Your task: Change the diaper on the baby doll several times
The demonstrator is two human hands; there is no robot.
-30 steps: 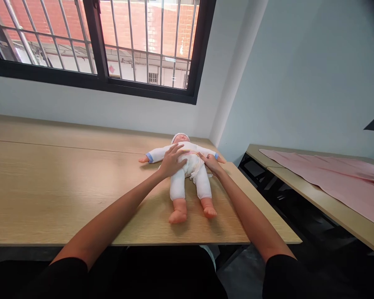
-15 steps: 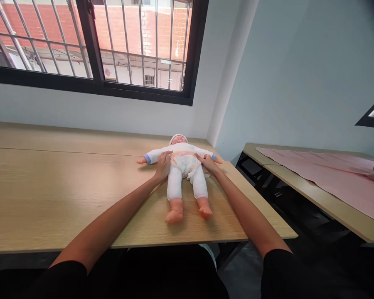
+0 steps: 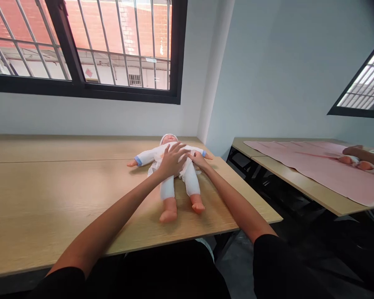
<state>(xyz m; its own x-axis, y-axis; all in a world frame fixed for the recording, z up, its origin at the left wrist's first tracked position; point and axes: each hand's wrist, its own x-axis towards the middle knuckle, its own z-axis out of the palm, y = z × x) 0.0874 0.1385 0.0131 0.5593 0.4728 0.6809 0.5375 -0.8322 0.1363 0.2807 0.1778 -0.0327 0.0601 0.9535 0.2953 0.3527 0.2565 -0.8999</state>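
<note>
A baby doll (image 3: 167, 192) in a white top with blue cuffs and white leggings lies on its back, feet toward me, arms stretched out sideways. Round its hips is a diaper (image 3: 152, 167), with a loose white edge sticking out at the left. My left hand (image 3: 172, 161) is over the doll's belly, fingers spread, covering much of the diaper's front. At the doll's other hip, my right hand (image 3: 198, 159) has its fingers bent and pressed together at the diaper's side. The fingertips there are small and partly hidden.
The doll lies on a wooden table (image 3: 65, 207) near its right end. Across a gap stands another table with a pink cloth (image 3: 299, 162), where another person's arm (image 3: 369, 158) reaches over a second doll (image 3: 345, 160). A barred window (image 3: 121, 45) is above.
My left hand has left the doll's left-hand hip and moved right over the belly, its fingers now spread. The diaper's left edge now sticks out. The view has turned right.
</note>
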